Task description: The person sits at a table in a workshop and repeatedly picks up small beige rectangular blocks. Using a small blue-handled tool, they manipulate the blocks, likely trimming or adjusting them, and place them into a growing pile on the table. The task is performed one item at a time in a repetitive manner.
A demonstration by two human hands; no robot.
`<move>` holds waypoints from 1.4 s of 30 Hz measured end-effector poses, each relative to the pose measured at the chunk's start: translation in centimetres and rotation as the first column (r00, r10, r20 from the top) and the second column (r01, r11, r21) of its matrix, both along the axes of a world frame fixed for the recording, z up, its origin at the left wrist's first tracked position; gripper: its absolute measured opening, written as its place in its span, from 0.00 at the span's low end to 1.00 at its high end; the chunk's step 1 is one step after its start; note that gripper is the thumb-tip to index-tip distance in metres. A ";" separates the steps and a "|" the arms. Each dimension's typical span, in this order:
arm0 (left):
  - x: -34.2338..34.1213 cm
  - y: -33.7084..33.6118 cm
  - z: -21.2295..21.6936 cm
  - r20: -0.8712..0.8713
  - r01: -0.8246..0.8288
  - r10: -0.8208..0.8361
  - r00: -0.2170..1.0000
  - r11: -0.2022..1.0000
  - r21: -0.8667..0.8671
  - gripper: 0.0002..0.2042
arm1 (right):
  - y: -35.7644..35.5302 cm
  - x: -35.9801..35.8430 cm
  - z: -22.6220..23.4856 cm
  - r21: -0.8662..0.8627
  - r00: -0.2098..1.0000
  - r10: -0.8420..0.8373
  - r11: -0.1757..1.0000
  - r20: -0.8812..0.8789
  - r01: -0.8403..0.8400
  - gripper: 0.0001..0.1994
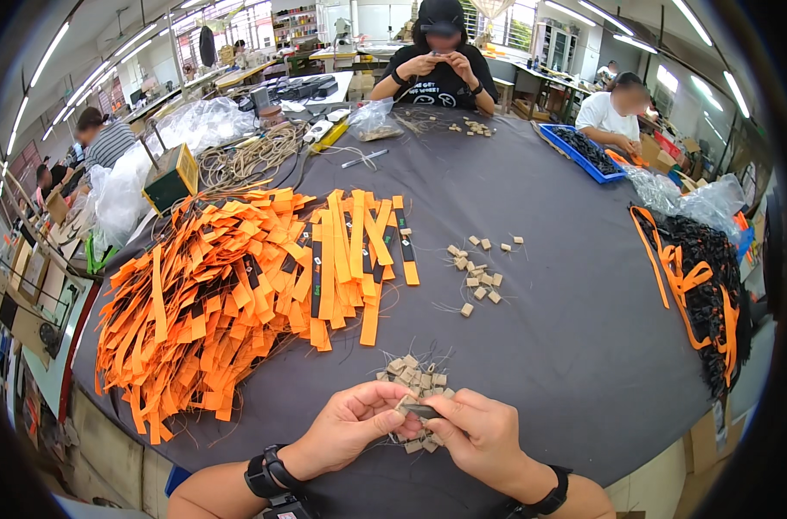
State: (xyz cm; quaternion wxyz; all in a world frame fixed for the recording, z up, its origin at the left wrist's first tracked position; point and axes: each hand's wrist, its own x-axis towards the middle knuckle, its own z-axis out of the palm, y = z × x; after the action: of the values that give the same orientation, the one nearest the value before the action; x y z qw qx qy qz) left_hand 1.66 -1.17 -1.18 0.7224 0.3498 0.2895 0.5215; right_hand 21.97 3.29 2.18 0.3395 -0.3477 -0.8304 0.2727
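Note:
Over the near edge of the table, my left hand pinches a small tan block between thumb and fingers. Close against it, my right hand is closed round a small dark pointed tool; its exact kind is hard to make out. The tool's tip meets or nearly meets the block. Just beyond and beneath my fingers lies a heap of similar tan blocks with thin dark threads, partly hidden by my hands.
A big pile of orange and black strips covers the table's left. More tan blocks lie mid-table. Black and orange straps hang at the right edge, near a blue tray. A co-worker sits opposite.

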 end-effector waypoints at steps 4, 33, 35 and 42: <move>0.1 -0.3 0.8 -0.053 -0.055 0.055 0.997 0.998 0.001 0.13 | 0.1 -0.1 0.6 -0.236 0.988 -0.011 0.971 -0.157 -0.027 0.12; 0.9 -0.7 0.6 -0.033 0.044 -0.050 0.998 0.987 -0.152 0.17 | -0.1 -0.4 -0.5 -0.570 0.945 -0.089 0.814 -0.314 -0.113 0.08; 0.7 -0.7 0.4 -0.036 0.040 -0.045 0.998 0.991 -0.126 0.16 | 0.1 -0.5 -0.9 -0.523 0.936 -0.099 0.847 -0.338 -0.100 0.11; 0.3 -0.1 1.4 -0.104 -0.128 0.124 0.987 0.991 -0.032 0.15 | 1.0 0.5 0.8 0.156 0.992 -0.096 0.984 0.079 0.082 0.17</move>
State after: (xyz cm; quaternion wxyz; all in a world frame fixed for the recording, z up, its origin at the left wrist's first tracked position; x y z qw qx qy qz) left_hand 1.96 -1.23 0.22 0.6789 0.3430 0.3574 0.5420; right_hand 22.47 4.30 2.97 0.3408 -0.3690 -0.8463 0.1777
